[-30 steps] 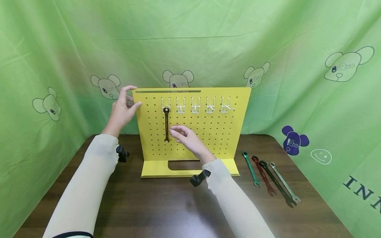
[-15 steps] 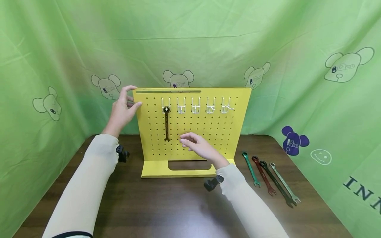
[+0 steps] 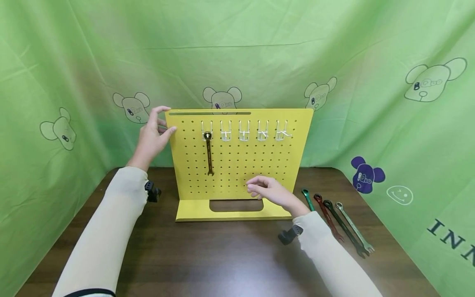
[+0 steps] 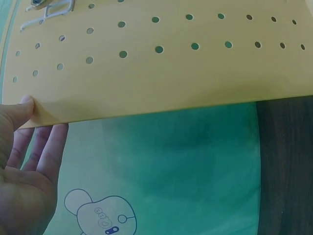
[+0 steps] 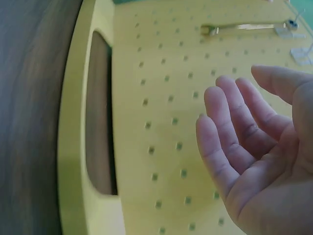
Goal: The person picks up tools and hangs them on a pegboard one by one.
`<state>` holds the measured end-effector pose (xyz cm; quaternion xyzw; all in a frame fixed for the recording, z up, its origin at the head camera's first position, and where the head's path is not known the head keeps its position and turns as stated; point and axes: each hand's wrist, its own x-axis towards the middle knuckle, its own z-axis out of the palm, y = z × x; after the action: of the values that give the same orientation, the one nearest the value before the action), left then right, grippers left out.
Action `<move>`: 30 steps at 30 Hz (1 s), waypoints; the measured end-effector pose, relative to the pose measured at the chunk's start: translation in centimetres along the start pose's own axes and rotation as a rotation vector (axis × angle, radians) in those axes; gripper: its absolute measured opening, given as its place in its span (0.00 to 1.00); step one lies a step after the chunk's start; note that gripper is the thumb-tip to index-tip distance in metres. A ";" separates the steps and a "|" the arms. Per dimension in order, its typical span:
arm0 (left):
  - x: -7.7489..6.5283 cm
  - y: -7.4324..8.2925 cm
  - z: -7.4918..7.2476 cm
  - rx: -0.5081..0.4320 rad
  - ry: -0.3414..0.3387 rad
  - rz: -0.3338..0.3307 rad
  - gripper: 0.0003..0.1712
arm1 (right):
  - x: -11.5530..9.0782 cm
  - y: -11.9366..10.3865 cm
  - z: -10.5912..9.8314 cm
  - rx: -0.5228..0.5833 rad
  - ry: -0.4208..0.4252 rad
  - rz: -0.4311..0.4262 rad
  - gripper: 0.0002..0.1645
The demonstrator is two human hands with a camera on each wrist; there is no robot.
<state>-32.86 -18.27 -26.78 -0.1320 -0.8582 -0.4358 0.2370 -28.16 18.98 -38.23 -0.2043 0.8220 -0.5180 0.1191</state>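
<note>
A yellow pegboard (image 3: 230, 186) stands upright on its base. My left hand (image 3: 148, 138) pinches its upper left corner, thumb on the front face and fingers behind, as the left wrist view also shows. From the leftmost white hook hangs a dark bronze wrench (image 3: 209, 156), ring end up and tilted a little. My right hand (image 3: 272, 191) hovers before the board's lower right part, holding nothing. In the right wrist view the fingers of the right hand (image 5: 264, 161) are loosely bent, apart from the board and from the hanging wrench (image 5: 249, 27).
Several more white hooks (image 3: 244, 135) line the board's top, without tools. On the table at right lie a green wrench (image 3: 306, 197), a red wrench (image 3: 325, 212), a black wrench (image 3: 345, 227) and a silver wrench (image 3: 355, 227). My right sleeve partly covers the green and red ones.
My right hand has moved right and down, away from the hanging wrench. The wrench's lower end has swung slightly right. My left hand stays at the board's corner.
</note>
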 end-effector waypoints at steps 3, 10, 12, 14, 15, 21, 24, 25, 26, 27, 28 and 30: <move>0.1 0.0 0.1 0.000 -0.001 0.000 0.34 | -1.0 1.2 -1.1 -0.014 0.018 0.025 0.27; 0.1 -0.1 0.1 -0.004 0.002 0.003 0.34 | -3.4 3.4 -3.7 -0.042 0.067 0.056 0.26; 0.1 -0.1 0.0 -0.005 0.003 0.002 0.34 | -4.1 4.0 -4.5 -0.061 0.082 0.066 0.26; 0.1 0.0 0.0 -0.001 0.003 0.001 0.34 | -4.8 4.4 -5.2 -0.076 0.100 0.087 0.26; 0.1 0.0 0.0 -0.001 0.003 0.001 0.34 | -5.1 4.7 -5.5 -0.081 0.108 0.095 0.26; 0.1 -0.1 0.0 -0.005 0.004 -0.001 0.34 | -7.1 6.2 -7.3 -0.062 0.145 0.131 0.26; 0.1 -0.1 0.0 -0.006 0.004 -0.004 0.34 | -8.1 7.0 -8.2 -0.051 0.172 0.167 0.27; 0.1 -0.1 0.0 -0.006 0.003 -0.005 0.34 | -8.4 7.3 -8.5 -0.049 0.178 0.181 0.27; 0.1 -0.1 0.1 -0.007 0.003 -0.005 0.34 | -8.7 7.7 -8.8 -0.046 0.185 0.193 0.27; 0.1 -0.1 0.1 -0.006 0.003 -0.006 0.34 | -9.0 7.9 -9.1 -0.052 0.190 0.205 0.28; 0.1 -0.1 0.1 -0.004 0.003 -0.007 0.34 | -9.3 8.2 -9.3 -0.058 0.194 0.220 0.28; 0.0 -0.1 0.1 -0.003 0.002 -0.006 0.35 | -9.7 8.8 -9.8 -0.080 0.206 0.249 0.29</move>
<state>-32.93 -18.25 -26.84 -0.1295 -0.8577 -0.4379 0.2364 -25.39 34.66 -42.04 -0.0513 0.8689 -0.4842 0.0891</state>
